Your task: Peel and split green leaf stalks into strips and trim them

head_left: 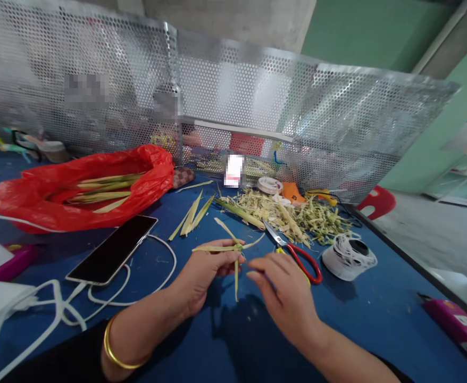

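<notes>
My left hand point(205, 271) pinches a small cross-shaped piece of woven leaf strips point(238, 247) between thumb and fingers. Its pale strips stick out to several sides, one of them hanging down. Just right of it, my right hand point(283, 287) is held with fingers bent and the thumb a little apart; nothing shows in it. Red-handled scissors point(293, 250) lie beyond that hand, blades toward the leaf scraps. Something yellow is partly hidden behind my right fingers. A few loose leaf strips point(193, 215) rest on the blue table point(233, 340).
At the left is a red plastic bag point(149, 165) with long leaves inside. A phone point(111, 250) with a white cable point(173, 260) lies nearer. A heap of leaf scraps point(281, 213), a white string spool point(343, 263) and a perforated metal screen point(237, 85) stand beyond and right.
</notes>
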`<action>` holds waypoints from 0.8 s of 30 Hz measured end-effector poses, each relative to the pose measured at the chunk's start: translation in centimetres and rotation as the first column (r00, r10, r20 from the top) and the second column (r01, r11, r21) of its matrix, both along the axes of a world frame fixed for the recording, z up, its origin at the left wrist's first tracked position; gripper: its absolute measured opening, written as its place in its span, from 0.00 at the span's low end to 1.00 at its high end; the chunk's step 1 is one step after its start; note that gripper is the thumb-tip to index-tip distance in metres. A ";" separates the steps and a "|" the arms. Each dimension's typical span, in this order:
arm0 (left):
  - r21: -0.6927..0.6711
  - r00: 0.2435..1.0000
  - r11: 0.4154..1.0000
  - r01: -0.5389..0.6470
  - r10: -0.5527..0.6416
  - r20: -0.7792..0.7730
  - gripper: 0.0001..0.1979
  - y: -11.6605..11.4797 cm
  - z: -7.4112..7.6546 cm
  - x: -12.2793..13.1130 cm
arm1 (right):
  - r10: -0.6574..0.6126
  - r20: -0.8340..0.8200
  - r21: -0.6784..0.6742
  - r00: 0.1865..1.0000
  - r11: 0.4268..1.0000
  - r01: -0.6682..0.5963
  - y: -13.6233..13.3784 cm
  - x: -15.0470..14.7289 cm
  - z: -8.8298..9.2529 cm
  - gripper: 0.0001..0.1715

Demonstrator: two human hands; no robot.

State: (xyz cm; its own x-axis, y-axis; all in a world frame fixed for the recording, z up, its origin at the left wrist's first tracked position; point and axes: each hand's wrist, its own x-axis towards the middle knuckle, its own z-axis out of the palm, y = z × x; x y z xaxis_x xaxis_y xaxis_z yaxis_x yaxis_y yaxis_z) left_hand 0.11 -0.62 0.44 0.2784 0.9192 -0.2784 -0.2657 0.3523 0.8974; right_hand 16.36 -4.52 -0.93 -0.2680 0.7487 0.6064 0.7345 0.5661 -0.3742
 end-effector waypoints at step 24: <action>0.182 0.962 0.982 0.052 0.000 -0.273 0.11 0.0 -0.4 0.5 | 0.042 0.073 -0.144 0.996 0.989 -0.031 -0.1 0.4 1.0 0.13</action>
State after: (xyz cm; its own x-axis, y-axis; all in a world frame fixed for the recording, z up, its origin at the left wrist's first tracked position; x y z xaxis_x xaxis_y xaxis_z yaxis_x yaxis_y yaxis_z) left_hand 0.60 -0.66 0.03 0.2409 0.9553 -0.1713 0.0027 0.1759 0.9844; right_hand 16.71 -4.61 0.02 -0.3381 0.8146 0.4713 0.7435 0.5382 -0.3969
